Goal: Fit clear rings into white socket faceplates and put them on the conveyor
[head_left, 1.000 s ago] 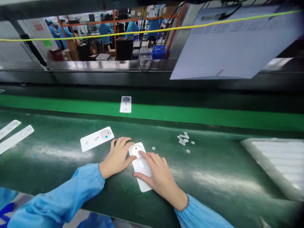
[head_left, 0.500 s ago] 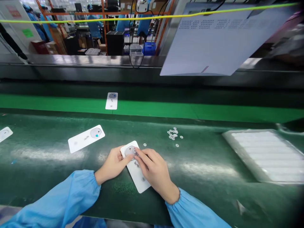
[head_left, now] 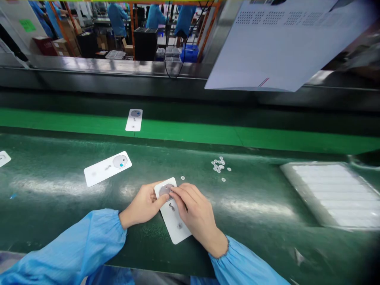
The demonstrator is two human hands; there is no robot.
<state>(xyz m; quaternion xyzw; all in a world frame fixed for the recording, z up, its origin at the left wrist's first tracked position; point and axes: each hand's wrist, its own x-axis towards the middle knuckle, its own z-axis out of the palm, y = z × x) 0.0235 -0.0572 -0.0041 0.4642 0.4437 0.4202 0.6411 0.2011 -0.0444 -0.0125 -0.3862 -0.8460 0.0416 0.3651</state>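
Left hand (head_left: 143, 206) and right hand (head_left: 197, 209) have both shifted since the earliest frame: the left, then spread beside the worked panel (head_left: 174, 220), now grasps it, and the right has drawn thumb and forefinger together over its grey disc (head_left: 164, 189). Leftmost of these, a loose panel (head_left: 101, 173) lies flat, apart from the hands. Next, the left hand clasps the worked panel's upper left edge, thumb on top — a sound brace, better kept clear of the disc. The worked panel lies slantwise between both hands, over the green bench (head_left: 261, 249). Right fingertips meet at the disc; whether they pinch something small, I cannot tell. Light, level pressure would suit here — sliding might scuff the face. Beyond, a single ring (head_left: 183, 178) lies near, a ring cluster (head_left: 219, 164) farther right.
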